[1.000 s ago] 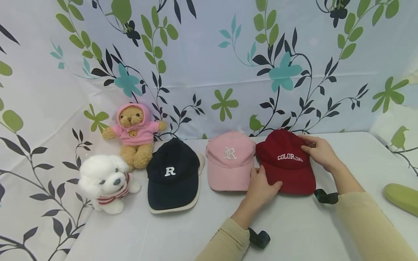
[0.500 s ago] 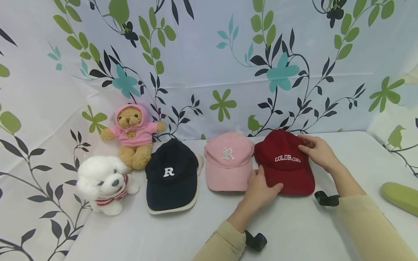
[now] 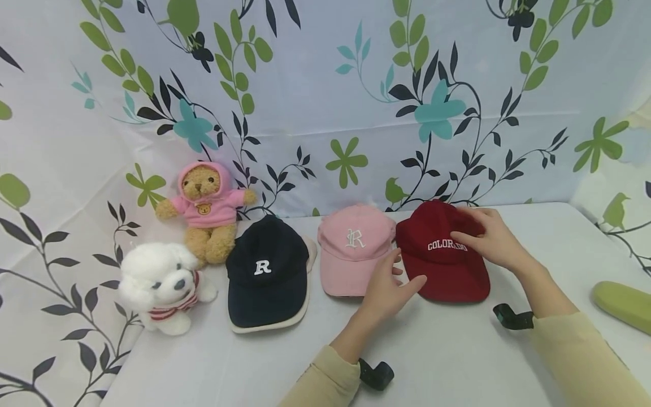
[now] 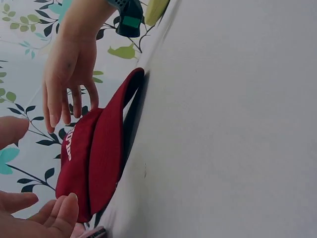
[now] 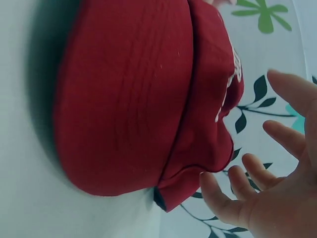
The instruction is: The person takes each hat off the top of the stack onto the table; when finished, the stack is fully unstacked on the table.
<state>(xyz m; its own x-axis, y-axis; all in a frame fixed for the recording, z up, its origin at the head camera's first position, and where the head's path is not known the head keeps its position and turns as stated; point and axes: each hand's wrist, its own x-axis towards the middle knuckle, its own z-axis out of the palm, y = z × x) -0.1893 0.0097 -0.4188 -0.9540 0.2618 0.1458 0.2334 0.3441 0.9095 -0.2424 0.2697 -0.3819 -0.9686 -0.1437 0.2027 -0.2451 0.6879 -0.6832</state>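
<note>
A dark red cap (image 3: 447, 265) lettered COLORADO lies on the white table (image 3: 458, 350), rightmost in a row of three caps. My left hand (image 3: 391, 280) hovers with relaxed fingers over the gap between the pink cap (image 3: 353, 249) and the red cap's brim, holding nothing. My right hand (image 3: 480, 234) is spread just above the red cap's crown. In the right wrist view its fingers (image 5: 233, 198) stand apart from the red cap (image 5: 129, 99). From the left wrist, the right hand (image 4: 69, 74) hangs over the red cap (image 4: 94, 153).
A navy cap (image 3: 267, 271) with a white R lies left of the pink one. A teddy bear in a pink hoodie (image 3: 208, 209) and a white plush dog (image 3: 157, 285) sit at the far left. A light green object (image 3: 623, 305) lies at the right edge. A leaf-print cloth hangs behind.
My left hand has lifted off the red cap's brim and drifted left. My right hand has let go of the crown's right side and now spreads over the lettering.
</note>
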